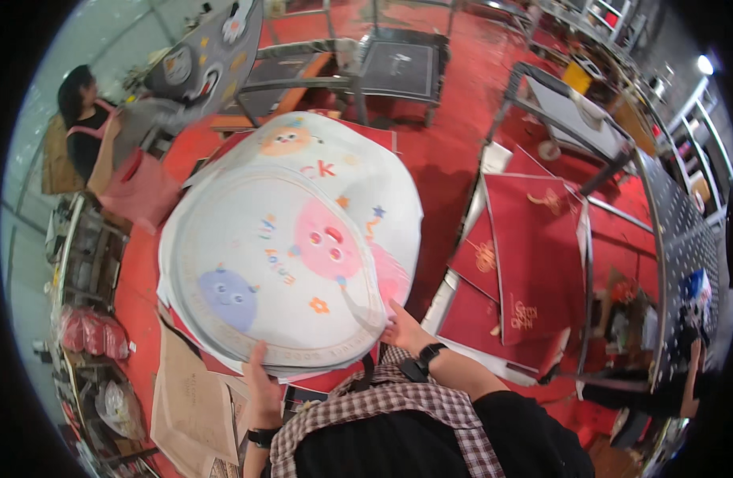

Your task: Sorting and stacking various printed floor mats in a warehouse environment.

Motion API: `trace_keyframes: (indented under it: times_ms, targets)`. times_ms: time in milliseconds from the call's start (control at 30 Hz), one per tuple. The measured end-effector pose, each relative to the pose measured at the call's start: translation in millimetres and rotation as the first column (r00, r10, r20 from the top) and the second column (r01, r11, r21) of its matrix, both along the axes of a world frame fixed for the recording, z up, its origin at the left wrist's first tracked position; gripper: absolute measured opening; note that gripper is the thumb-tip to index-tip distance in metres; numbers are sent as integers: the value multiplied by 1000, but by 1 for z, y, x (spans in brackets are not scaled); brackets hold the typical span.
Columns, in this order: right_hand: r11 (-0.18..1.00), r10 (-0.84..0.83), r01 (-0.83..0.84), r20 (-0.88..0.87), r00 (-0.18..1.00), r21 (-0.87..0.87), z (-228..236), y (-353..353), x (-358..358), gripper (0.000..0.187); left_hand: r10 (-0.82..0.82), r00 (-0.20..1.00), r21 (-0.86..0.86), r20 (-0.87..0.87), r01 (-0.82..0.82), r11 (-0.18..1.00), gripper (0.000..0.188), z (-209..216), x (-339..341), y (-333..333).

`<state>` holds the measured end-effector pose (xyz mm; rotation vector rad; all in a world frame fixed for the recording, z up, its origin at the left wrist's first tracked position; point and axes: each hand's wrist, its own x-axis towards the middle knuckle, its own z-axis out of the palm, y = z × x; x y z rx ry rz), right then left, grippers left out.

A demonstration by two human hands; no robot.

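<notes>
One round printed mat (279, 255), white with a pale ring round its rim, bearing a pink cartoon figure, a blue one, an orange flower and coloured lettering; lies uppermost on the stack, toward its near edge. One larger white mat (390, 195) beneath, showing past the far and right edges, with an orange figure near its far edge. Dark red sheet (386, 137) below these, visible at the stack's far right. One left hand (261, 390), fingers extended at the near edge of the round mat; whether it pinches the rim cannot be told. One right hand (408, 331), fingers at the rim, at the near right; its grip, pinching or merely touching, likewise cannot be told. One black watch (431, 350) on the right wrist; one checked apron (414, 402). Brown sheets (193, 398), off the stack's near left edge. Dark red mats with gold motifs (537, 263), piled to the right, apart from the stack. One co-worker (87, 143) in pink apron, beyond the stack's left edge, beside a grey patterned sheet (211, 60). One black-topped cart (398, 70), beyond the far edge.
</notes>
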<state>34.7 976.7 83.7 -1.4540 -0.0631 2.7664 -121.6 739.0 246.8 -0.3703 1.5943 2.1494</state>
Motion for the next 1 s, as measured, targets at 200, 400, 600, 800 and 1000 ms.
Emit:
trace_keyframes:
  times_ms: [200, 400, 600, 800, 1000]
  targets:
    - [984, 73, -74, 11, 997, 164, 26, 35, -27, 40, 45, 996, 122, 76, -54, 991, 33, -20, -8, -20]
    - [356, 472, -338, 144, 870, 871, 141, 122, -91, 30, -70, 994, -297, -81, 43, 954, 24, 6, -15, 12]
    - [14, 520, -235, 194, 832, 972, 231, 217, -113, 26, -250, 950, -314, -185, 184, 931, 20, 41, -30, 105]
    - [-248, 415, -46, 149, 898, 968, 230, 346, -144, 26, -341, 875, -507, -343, 133, 852, 24, 67, -71, 256]
    - [-312, 381, -161, 278, 882, 936, 277, 474, -140, 26, -448, 767, -492, -459, 200, 847, 25, 86, -109, 389]
